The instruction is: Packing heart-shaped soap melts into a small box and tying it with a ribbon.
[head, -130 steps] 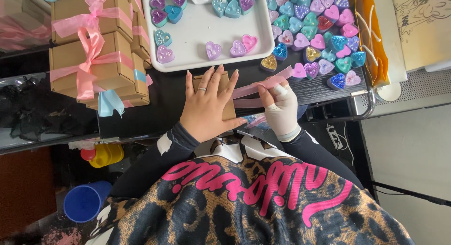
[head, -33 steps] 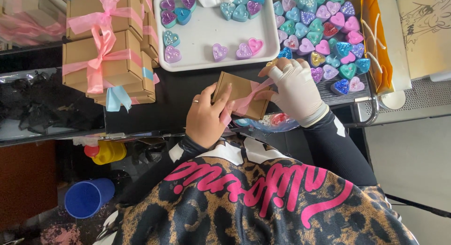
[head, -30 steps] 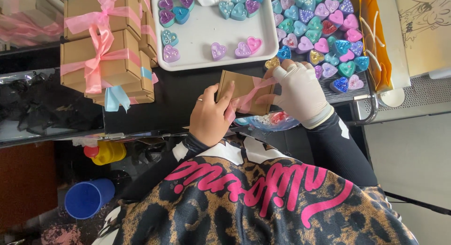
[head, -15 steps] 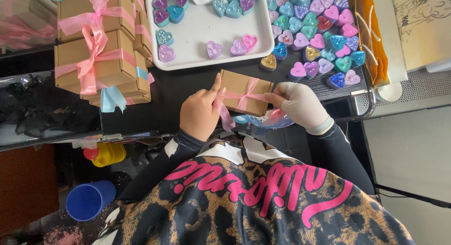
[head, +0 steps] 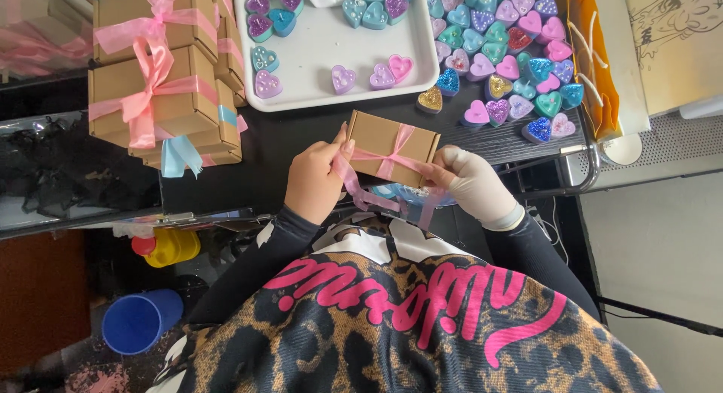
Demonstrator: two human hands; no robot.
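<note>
Kraft box (head: 392,146) w/ pink ribbon (head: 388,165): left hand (head: 316,180) & gloved right hand (head: 473,183) fingers pinch ribbon ends.

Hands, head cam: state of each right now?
Left hand: closed, fingers pinching the pink ribbon at the small kraft gift box.
Right hand, in a white glove: closed, pinching the ribbon's other end.

Dark wood-grain surface (head: 520,140) with a metal frame (head: 580,178) at its right end. Pale grey floor (head: 655,250) to the right. Blue cup (head: 139,321) on the floor lower left. Even daylight.
</note>
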